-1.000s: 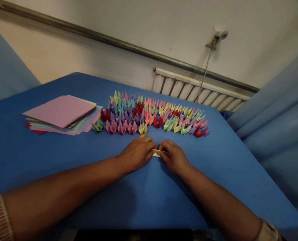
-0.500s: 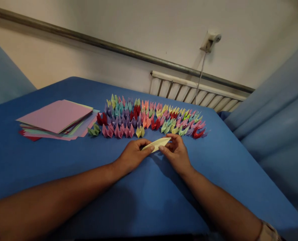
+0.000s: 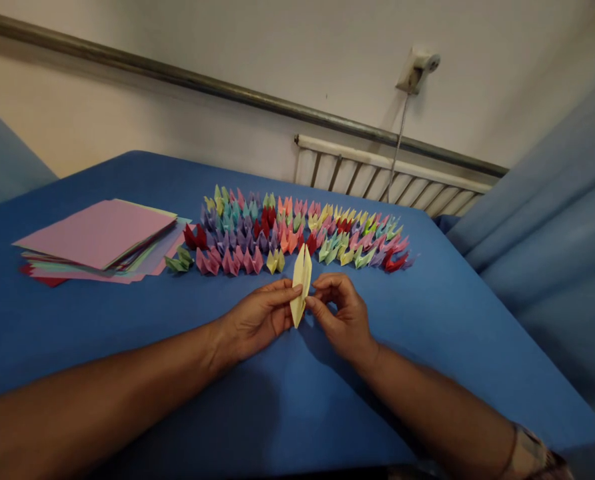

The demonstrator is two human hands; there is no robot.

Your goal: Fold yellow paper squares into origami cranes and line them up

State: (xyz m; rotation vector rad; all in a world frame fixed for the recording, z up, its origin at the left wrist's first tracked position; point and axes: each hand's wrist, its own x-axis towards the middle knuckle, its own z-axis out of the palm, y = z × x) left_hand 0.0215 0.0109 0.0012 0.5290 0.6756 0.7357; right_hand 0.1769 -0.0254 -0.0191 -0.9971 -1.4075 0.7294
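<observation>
A narrow, pale yellow folded paper piece (image 3: 301, 283) stands upright above the blue table (image 3: 277, 393), pinched from both sides. My left hand (image 3: 255, 319) grips its left edge with closed fingertips. My right hand (image 3: 341, 315) pinches the right edge, fingers curled. Just beyond the hands, several small folded paper figures (image 3: 297, 233) in many colours stand in rows.
A stack of flat coloured paper sheets (image 3: 100, 237), pink on top, lies at the far left of the table. A white radiator (image 3: 377, 180) and a metal rail run along the wall behind. Blue fabric (image 3: 552, 233) hangs to the right.
The yellow paper was pressed flat on the table, then lifted. It has turned from lying sideways to standing upright between both hands.
</observation>
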